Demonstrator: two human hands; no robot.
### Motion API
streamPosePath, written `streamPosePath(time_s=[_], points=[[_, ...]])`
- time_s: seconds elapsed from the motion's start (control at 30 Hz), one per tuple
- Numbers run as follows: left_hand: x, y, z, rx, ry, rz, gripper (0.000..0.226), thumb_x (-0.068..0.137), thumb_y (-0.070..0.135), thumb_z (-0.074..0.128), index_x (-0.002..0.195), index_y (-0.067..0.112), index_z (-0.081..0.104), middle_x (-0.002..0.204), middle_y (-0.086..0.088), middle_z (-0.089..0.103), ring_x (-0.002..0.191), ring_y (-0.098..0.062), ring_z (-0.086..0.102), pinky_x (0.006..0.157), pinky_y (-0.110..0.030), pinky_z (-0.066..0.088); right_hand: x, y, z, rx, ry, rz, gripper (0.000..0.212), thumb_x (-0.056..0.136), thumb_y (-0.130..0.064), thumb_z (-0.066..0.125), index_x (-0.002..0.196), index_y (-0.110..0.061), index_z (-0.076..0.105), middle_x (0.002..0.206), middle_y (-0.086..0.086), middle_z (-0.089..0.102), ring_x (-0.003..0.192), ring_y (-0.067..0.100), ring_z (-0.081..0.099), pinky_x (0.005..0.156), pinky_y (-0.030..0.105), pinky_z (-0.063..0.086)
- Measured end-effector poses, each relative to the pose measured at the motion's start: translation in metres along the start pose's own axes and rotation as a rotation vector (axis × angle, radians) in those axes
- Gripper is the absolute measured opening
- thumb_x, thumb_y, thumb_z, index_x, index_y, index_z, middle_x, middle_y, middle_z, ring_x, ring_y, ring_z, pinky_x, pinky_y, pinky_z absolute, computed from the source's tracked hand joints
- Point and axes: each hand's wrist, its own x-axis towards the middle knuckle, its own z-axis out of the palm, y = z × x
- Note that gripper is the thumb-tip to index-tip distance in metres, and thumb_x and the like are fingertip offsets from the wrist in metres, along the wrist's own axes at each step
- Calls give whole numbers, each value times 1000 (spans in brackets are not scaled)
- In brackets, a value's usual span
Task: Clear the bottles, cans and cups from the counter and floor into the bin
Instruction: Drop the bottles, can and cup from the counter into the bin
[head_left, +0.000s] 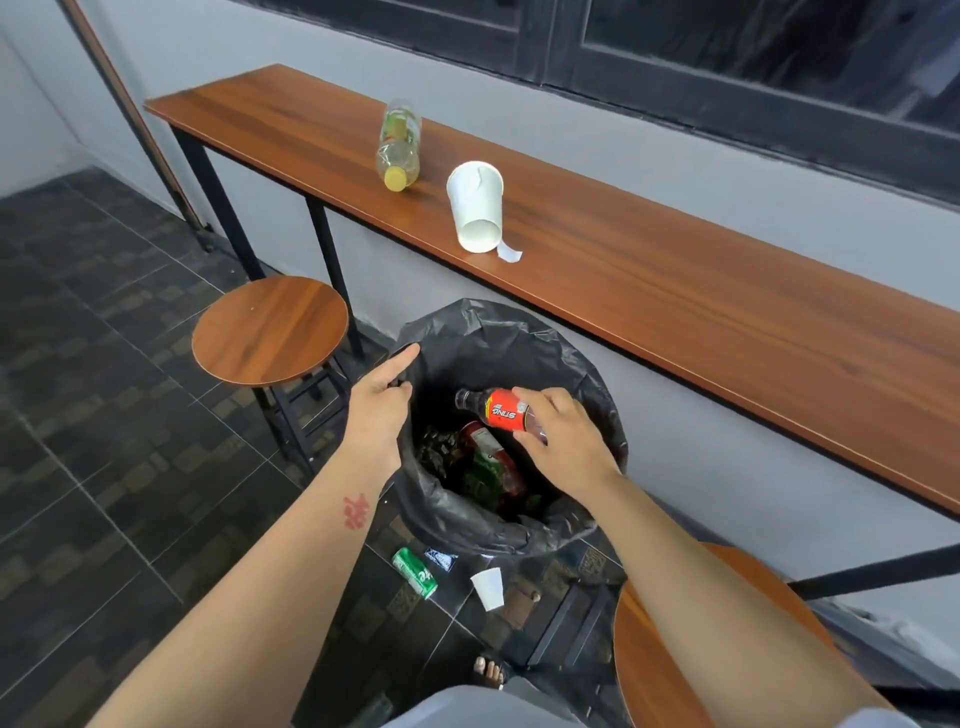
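Observation:
A bin lined with a black bag (519, 332) stands below the wooden counter (727, 312). My left hand (376, 405) grips the bag's left rim. My right hand (563, 434) holds a red-labelled Sting bottle (496, 410) on its side over the bin's mouth. Inside lie other bottles and wrappers (488, 462). On the counter a clear bottle with a yellow cap (399, 145) lies on its side, and a white paper cup (476, 208) lies tipped beside it. On the floor near the bin are a green can (414, 571) and a small white cup (488, 587).
A round wooden stool (270, 330) stands left of the bin, and a second stool (717, 649) is at the lower right under my right forearm. A small wrapper (440, 559) lies on the dark tiled floor. My toes (488, 670) show below. A grey wall and dark window back the counter.

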Motion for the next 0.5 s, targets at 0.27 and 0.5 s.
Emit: streamPosePath(time_s=[0.27,0.5], points=[[9,2,18,6,17,15,43,100,5,46,125,36,63,141,11,49,134,-21,40,108,-43,32,29,15,10,-26,-94,-94,54,96,-30,57,146,-28,35,142,0,38,131,20,36,109,34,38],[19,1,29,-21,14,27,45,100,4,48,120,39,65,138,15,50,134,-18,40,109,-42,31,38,30,19,-51,-116,-76,53,95,-31,58,144,-31,38,139,0,42,127,21,40,107,35,39]])
